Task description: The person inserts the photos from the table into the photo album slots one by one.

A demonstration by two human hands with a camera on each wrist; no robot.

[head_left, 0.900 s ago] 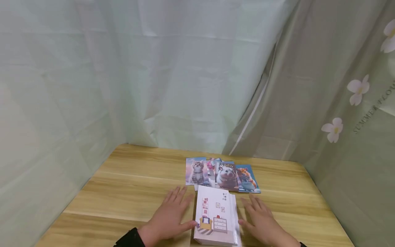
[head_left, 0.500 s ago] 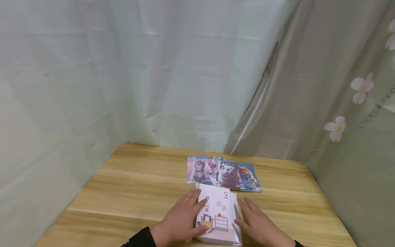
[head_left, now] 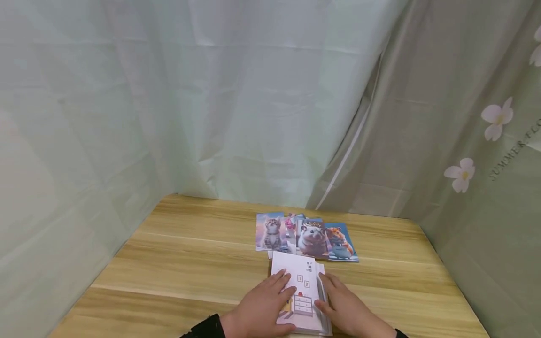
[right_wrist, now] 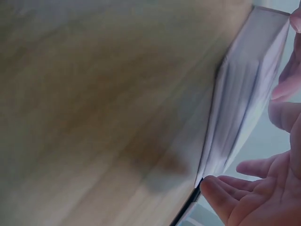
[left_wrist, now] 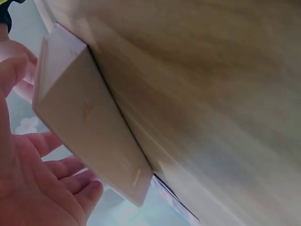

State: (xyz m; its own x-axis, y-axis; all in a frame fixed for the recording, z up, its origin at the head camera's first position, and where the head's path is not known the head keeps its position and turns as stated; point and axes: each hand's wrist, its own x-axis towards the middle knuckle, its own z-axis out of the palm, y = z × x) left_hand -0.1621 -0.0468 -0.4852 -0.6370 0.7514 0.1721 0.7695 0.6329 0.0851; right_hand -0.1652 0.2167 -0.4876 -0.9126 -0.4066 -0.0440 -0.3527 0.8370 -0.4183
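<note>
A thick white hardcover book point(head_left: 301, 267) with a furniture drawing on its cover lies flat at the front of the table. My left hand point(head_left: 259, 305) rests over the cover's left part, fingers extended and hiding some of the drawing. Along the right side, my right hand point(head_left: 348, 305) has its fingertips at the book's edge, fingers fairly straight. The left wrist view shows the spine of the book point(left_wrist: 94, 117) close to the left palm and fingers point(left_wrist: 70, 167). In the right wrist view, layered page edges of the book point(right_wrist: 235, 99) face the right hand point(right_wrist: 268, 183).
Just behind the book, several picture cards overlap: a kitten card point(head_left: 272, 232), a crowned hamster card point(head_left: 312, 239) and an orange hamster card point(head_left: 340, 241). The wooden table point(head_left: 169, 263) is bounded by a pale curtain point(head_left: 253, 117) at the back and sides.
My left hand has moved right, from the table beside the book onto its cover. My right hand has shifted slightly left, up to the book's right edge.
</note>
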